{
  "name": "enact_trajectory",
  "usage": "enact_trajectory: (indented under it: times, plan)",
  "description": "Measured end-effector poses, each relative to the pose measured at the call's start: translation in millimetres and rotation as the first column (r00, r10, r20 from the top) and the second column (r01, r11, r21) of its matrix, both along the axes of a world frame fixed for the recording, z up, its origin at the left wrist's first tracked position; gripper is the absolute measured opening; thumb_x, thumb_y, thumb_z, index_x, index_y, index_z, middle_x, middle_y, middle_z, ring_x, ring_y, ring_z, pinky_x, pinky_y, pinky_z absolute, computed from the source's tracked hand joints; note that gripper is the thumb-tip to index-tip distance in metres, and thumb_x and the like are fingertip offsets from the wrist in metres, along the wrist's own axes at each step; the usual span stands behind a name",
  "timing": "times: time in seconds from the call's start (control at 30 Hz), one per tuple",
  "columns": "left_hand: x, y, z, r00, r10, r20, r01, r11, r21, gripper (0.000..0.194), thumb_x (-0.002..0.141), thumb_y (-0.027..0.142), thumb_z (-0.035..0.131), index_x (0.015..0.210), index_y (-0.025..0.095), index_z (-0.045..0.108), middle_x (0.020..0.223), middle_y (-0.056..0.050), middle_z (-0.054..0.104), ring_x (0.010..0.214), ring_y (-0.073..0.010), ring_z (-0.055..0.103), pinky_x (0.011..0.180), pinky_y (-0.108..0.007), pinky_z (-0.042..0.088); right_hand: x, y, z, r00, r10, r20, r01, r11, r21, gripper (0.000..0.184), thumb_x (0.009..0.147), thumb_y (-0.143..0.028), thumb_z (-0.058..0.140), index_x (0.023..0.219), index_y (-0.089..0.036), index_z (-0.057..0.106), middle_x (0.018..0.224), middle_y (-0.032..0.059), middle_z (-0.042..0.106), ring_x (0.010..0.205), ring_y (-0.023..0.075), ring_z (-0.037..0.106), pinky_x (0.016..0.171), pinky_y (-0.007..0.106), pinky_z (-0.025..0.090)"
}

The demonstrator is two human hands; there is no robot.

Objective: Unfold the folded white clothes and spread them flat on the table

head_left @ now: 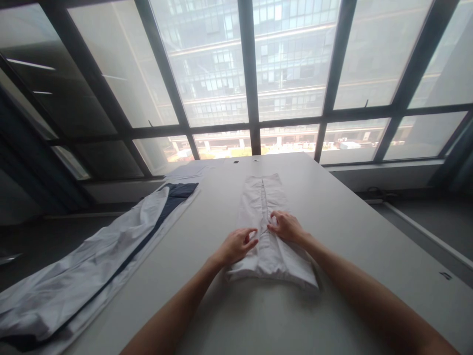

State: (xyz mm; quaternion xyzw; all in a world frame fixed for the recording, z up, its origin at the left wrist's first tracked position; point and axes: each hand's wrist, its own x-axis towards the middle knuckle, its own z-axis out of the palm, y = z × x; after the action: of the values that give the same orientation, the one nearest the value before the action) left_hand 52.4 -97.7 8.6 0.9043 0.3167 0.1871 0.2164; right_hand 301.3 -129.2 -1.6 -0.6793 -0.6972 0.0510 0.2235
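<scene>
A folded white garment (253, 195) lies lengthwise on the white table in front of me, with a seam or opening running down its middle. My left hand (238, 245) rests on its left half, thumb and forefinger apart beside the middle line. On the other side, my right hand (286, 227) bends its fingers over the cloth and seems to pinch it near that line. A thin dark line shows by the right thumb; whether it is a crease or a thread I cannot tell. The near edge of the garment is bunched and slightly raised.
More white clothing (107, 246) with a dark navy piece (181, 191) drapes along the left edge of the table (354, 256). Flat white sheets (186, 171) lie at the far left corner. Tall windows (288, 64) stand beyond the table.
</scene>
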Motion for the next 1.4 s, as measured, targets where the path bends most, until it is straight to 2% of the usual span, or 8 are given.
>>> enact_trajectory:
  times: [0.23, 0.37, 0.47, 0.67, 0.87, 1.03, 1.2, 1.4]
  plan:
    - [5, -1, -8.4, 0.997, 0.059, 0.049, -0.06, 0.998, 0.03, 0.037, 0.093, 0.035, 0.057, 0.124, 0.021, 0.07, 0.086, -0.003, 0.07, 0.075, -0.0174, 0.061, 0.075, -0.026, 0.046, 8, 9, -5.1, 0.994, -0.006, -0.111, 0.006, 1.0, 0.0, 0.056, 0.087, -0.02, 0.053, 0.143, -0.024, 0.053, 0.092, 0.0032, 0.074, 0.083, 0.0189, 0.067, 0.078, 0.027, 0.045]
    - [2, 0, -10.3, 0.997, 0.064, 0.047, -0.065, 0.998, 0.024, 0.036, 0.092, 0.034, 0.055, 0.122, 0.021, 0.071, 0.084, -0.002, 0.07, 0.075, -0.017, 0.061, 0.076, -0.026, 0.047, 28, 13, 0.7, 0.98, 0.042, -0.195, -0.025, 0.996, 0.089, 0.06, 0.083, -0.012, 0.046, 0.141, -0.022, 0.057, 0.094, 0.004, 0.074, 0.079, 0.018, 0.065, 0.079, 0.027, 0.047]
    - [2, 1, -12.7, 0.995, 0.069, 0.066, -0.072, 0.997, 0.035, 0.035, 0.092, 0.032, 0.055, 0.121, 0.021, 0.071, 0.084, -0.002, 0.07, 0.076, -0.0175, 0.062, 0.078, -0.027, 0.047, 55, 8, 6.0, 0.97, 0.048, -0.237, -0.025, 0.995, 0.099, 0.056, 0.08, -0.012, 0.044, 0.131, -0.019, 0.067, 0.092, 0.0052, 0.075, 0.078, 0.0191, 0.064, 0.078, 0.029, 0.049]
    - [3, 2, -16.7, 0.995, 0.065, 0.08, -0.068, 0.997, 0.038, 0.034, 0.092, 0.031, 0.056, 0.12, 0.021, 0.072, 0.087, -0.003, 0.071, 0.076, -0.0179, 0.063, 0.079, -0.026, 0.047, 135, -23, 0.3, 0.958, -0.094, -0.269, 0.106, 0.994, 0.028, 0.051, 0.079, -0.014, 0.045, 0.123, -0.013, 0.072, 0.086, 0.0069, 0.075, 0.062, 0.017, 0.061, 0.064, 0.027, 0.049]
    - [5, 2, -16.1, 0.994, 0.075, 0.083, -0.077, 0.997, 0.026, 0.034, 0.092, 0.031, 0.056, 0.121, 0.022, 0.072, 0.089, -0.003, 0.073, 0.077, -0.0183, 0.063, 0.081, -0.026, 0.047, 183, -51, -16.2, 0.973, -0.213, -0.091, 0.199, 0.97, -0.143, 0.037, 0.086, -0.022, 0.053, 0.116, -0.016, 0.075, 0.087, 0.0086, 0.076, 0.074, 0.0194, 0.068, 0.071, 0.027, 0.049]
    - [5, 2, -15.8, 0.994, 0.077, 0.073, -0.08, 0.996, 0.029, 0.033, 0.092, 0.03, 0.056, 0.12, 0.021, 0.072, 0.088, -0.004, 0.073, 0.078, -0.0182, 0.063, 0.08, -0.026, 0.046, 154, -39, -7.5, 0.934, -0.357, 0.028, 0.356, 0.934, 0.03, 0.035, 0.092, -0.023, 0.051, 0.117, -0.011, 0.072, 0.107, 0.0176, 0.073, 0.098, 0.0265, 0.068, 0.09, 0.034, 0.049]
    - [4, 1, -14.4, 0.995, 0.083, 0.057, -0.084, 0.996, 0.027, 0.033, 0.092, 0.028, 0.055, 0.12, 0.02, 0.072, 0.087, -0.003, 0.071, 0.075, -0.0164, 0.06, 0.074, -0.024, 0.044, 95, -2, -5.0, 0.965, -0.263, 0.001, 0.26, 0.955, 0.146, 0.035, 0.093, -0.022, 0.05, 0.121, -0.011, 0.069, 0.122, 0.0172, 0.067, 0.118, 0.0268, 0.059, 0.106, 0.035, 0.042]
    - [3, 1, -12.7, 0.996, 0.072, 0.047, -0.073, 0.997, 0.032, 0.032, 0.092, 0.028, 0.055, 0.119, 0.021, 0.071, 0.082, -0.001, 0.067, 0.072, -0.0154, 0.057, 0.072, -0.024, 0.042, 51, 12, -29.8, 0.996, -0.089, 0.015, 0.082, 0.966, 0.244, 0.045, 0.096, -0.025, 0.047, 0.138, -0.012, 0.058, 0.144, 0.016, 0.054, 0.135, 0.026, 0.047, 0.114, 0.038, 0.037]
